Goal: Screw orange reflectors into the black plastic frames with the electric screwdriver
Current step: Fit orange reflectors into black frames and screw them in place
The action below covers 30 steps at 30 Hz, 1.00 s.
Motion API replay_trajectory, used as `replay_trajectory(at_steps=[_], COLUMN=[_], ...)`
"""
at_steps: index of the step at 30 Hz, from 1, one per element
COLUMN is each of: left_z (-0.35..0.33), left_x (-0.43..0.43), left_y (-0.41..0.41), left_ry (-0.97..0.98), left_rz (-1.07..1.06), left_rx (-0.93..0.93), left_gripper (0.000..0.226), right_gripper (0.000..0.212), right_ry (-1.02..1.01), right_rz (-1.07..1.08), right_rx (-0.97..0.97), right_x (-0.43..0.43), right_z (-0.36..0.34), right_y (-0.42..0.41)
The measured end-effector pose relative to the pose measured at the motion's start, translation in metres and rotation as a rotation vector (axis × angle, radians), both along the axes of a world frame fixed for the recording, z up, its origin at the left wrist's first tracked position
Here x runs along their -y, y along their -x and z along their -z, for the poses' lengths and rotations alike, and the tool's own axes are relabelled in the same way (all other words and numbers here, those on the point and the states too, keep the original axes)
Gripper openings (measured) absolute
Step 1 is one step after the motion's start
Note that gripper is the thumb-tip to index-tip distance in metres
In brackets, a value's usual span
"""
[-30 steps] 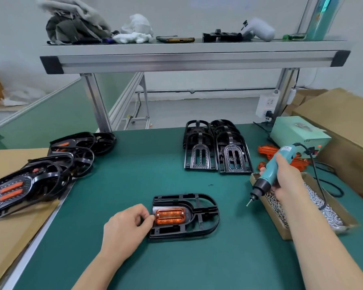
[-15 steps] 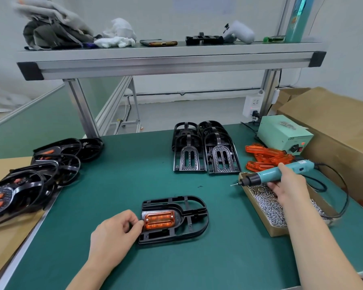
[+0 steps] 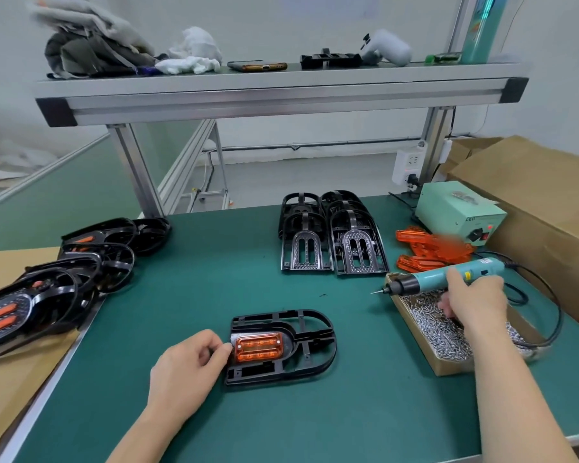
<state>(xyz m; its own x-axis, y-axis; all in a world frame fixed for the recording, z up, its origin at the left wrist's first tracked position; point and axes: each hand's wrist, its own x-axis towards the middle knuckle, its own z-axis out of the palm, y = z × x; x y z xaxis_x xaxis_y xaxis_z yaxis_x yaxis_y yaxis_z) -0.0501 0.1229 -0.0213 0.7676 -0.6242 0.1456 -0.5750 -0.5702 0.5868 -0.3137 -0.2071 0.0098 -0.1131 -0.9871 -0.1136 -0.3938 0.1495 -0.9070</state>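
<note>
A black plastic frame [image 3: 310,342] lies flat on the green mat near me, with an orange reflector [image 3: 257,346] seated in its left end. My left hand [image 3: 189,369] grips the frame's left edge with curled fingers. My right hand [image 3: 473,300] holds the teal electric screwdriver [image 3: 448,277] almost level, bit pointing left. Its fingers reach down into the cardboard box of screws [image 3: 445,329] at the right.
Two stacks of empty black frames [image 3: 331,238] stand at the back centre. Loose orange reflectors [image 3: 428,250] lie beside a green power supply [image 3: 458,215]. Finished frames [image 3: 47,279] pile up at the left. An aluminium shelf [image 3: 281,91] spans overhead; cardboard boxes [image 3: 532,195] sit at the right.
My right hand tipped the screwdriver from pointing down to nearly level and lowered its fingers into the screw box. My left hand stayed on the frame.
</note>
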Motion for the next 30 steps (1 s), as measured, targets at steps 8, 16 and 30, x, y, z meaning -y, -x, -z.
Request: replay_trajectory(at_steps=[8,16,30], left_z=[-0.014,-0.044,-0.054], left_x=[0.008,0.022,0.050], left_y=[-0.010,0.010,0.048], left_ry=[0.329,0.651,0.755], left_rz=[-0.178,0.039,0.143], left_rx=[-0.613,-1.133,-1.431], left_gripper=[0.020,0.035,0.050], right_gripper=[0.049,0.014,0.018], right_ry=[0.289,0.547,0.543], right_rz=[-0.075,-0.348,-1.003], right_rx=[-0.214,0.021,0.167], right_x=[-0.022,-0.083,-0.189], right_z=[-0.020,-0.023,0.004], right_y=[0.000,-0.049,-0.106])
